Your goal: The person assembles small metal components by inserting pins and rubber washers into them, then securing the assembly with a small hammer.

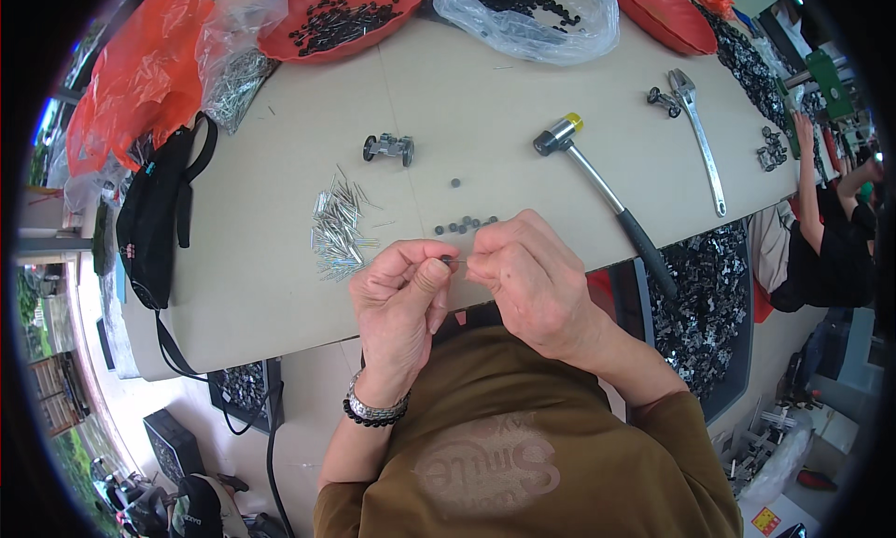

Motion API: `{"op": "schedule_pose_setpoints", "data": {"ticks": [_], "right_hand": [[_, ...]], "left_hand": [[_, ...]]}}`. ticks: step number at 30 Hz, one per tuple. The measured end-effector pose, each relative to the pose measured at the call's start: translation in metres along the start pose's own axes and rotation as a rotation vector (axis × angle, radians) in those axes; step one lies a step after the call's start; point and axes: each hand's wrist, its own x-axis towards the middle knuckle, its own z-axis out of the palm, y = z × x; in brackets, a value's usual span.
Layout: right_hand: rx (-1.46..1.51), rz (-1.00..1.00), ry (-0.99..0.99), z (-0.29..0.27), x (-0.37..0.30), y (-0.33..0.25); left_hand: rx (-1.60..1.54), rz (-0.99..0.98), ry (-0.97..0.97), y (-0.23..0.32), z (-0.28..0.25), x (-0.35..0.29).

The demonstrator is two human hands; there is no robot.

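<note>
My left hand (399,291) pinches a small dark wheel (446,259) between thumb and forefinger, just over the table's near edge. From the right, my right hand (530,281) grips a thin metal pin (460,261) whose tip reaches the wheel; whether it is inside the wheel's hole I cannot tell. Right beyond my fingers lie several small dark wheels (467,224), and one more wheel (455,182) sits farther off. A loose heap of metal pins (338,225) spreads left of my hands. Behind it stands a small metal piece with black wheels (388,149).
A mallet (602,191) and an adjustable wrench (700,141) lie to the right. Along the far edge are a red tray (397,25) of black parts, a plastic bag (597,39) and orange plastic (140,71). A black pouch (154,225) lies left. Another person's arm (808,179) shows at far right.
</note>
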Motion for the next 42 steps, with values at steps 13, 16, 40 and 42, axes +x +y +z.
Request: {"op": "schedule_pose_setpoints", "data": {"ticks": [13, 16, 40, 42], "right_hand": [[0.072, 0.101, 0.025, 0.009, -0.002, 0.010], [0.135, 0.153, 0.045, 0.013, -0.004, 0.009], [0.135, 0.319, 0.107, -0.005, 0.010, 0.019], [0.129, 0.319, 0.102, -0.007, 0.011, 0.019]], "left_hand": [[0.175, 0.107, -0.001, 0.007, 0.002, 0.000], [0.254, 0.096, 0.010, 0.009, 0.002, -0.002], [1.471, 0.337, 0.258, 0.064, -0.020, 0.102], [1.473, 0.343, 0.217, 0.060, -0.021, 0.115]]}}
